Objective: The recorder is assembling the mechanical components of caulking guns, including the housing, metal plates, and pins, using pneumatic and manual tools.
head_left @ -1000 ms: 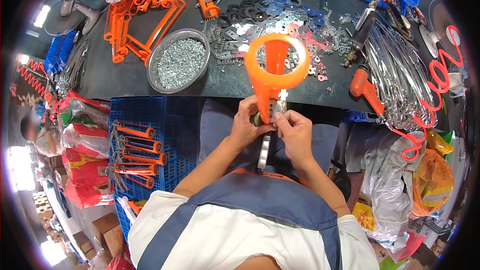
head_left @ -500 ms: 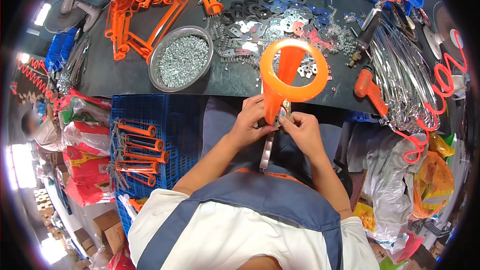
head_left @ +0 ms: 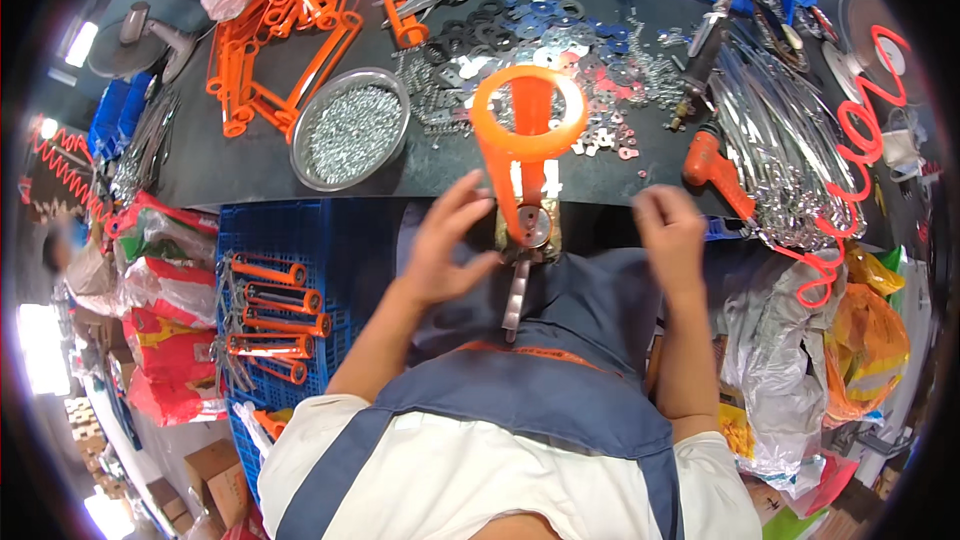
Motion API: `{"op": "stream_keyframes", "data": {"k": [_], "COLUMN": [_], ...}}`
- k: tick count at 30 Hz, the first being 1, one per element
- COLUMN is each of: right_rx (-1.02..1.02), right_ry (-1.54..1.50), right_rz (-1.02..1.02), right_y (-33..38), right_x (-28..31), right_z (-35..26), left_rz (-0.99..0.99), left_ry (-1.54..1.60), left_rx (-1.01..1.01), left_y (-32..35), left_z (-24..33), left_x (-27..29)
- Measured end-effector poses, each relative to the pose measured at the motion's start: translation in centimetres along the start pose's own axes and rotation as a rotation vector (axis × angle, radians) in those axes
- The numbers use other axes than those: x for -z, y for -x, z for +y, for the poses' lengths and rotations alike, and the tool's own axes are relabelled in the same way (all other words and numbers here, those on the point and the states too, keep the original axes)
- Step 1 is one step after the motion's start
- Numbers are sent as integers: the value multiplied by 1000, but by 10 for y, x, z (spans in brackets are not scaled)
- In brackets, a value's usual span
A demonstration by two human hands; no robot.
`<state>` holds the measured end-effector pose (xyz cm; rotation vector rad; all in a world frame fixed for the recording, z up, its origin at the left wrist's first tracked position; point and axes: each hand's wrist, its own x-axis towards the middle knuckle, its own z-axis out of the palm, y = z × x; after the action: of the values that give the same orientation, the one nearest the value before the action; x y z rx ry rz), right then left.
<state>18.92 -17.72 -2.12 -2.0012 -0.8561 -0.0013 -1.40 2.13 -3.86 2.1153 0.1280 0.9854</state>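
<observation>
Left hand point(head_left: 445, 245): fingers spread, empty. Right hand point(head_left: 670, 230): curled, blurred, can't tell grip. Orange frame point(head_left: 530, 147) between them — disc point(head_left: 538, 230) on, fastening unclear — loose parts point(head_left: 560, 35) unfitted beyond fingers.

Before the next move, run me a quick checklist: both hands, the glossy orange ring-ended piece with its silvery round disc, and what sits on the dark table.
1. Left hand open, not gripping: ok, spread beside the glossy orange ring-ended piece.
2. Right hand clear of that piece: ok, well off to its right.
3. Right hand empty: cannot tell, blurred.
4. Silvery round disc at the piece's lower end: present, ok; whether fully seated, cannot tell.
5. Round bowl of small silvery parts upright on the dark table: ok.
6. Orange pistol-shaped tool out of both hands: ok, lying at right.
</observation>
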Motion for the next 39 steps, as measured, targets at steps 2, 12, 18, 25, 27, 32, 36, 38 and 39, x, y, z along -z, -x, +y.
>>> {"op": "stream_keyframes", "data": {"k": [2, 12, 18, 25, 27, 32, 36, 38, 39], "right_rx": [133, 77, -439, -553, -523, -484, -580, -522, -528], "right_ry": [582, 629, -491, -958, -1044, -1273, -1270, -1265, -1265], "right_rz": [76, -201, -234, -320, -387, -541, -717, -733, -735], "right_y": [-25, -81, -66, -8, 10, 38, 41, 43, 45], "right_x": [42, 78, 113, 125, 116, 95, 80, 69, 68], "right_z": [44, 103, 2, -62, -70, -78, -74, -80, -80], "left_rz": [45, -127, 299, 330, 337, 596, 181, 2, -37], "left_ry": [-361, -437, 617, 960, 1030, 1446, 1427, 1387, 1442], "left_rx": [-169, 665, 914, 913, 916, 842, 1036, 1116, 1124], "left_y": [-17, -77, -71, -73, -75, -54, -19, -5, 0], "left_z": [-9, -109, -133, -117, -101, -56, 3, 32, 40], "left_x": [53, 129, 159, 167, 161, 118, 72, 40, 29]}}
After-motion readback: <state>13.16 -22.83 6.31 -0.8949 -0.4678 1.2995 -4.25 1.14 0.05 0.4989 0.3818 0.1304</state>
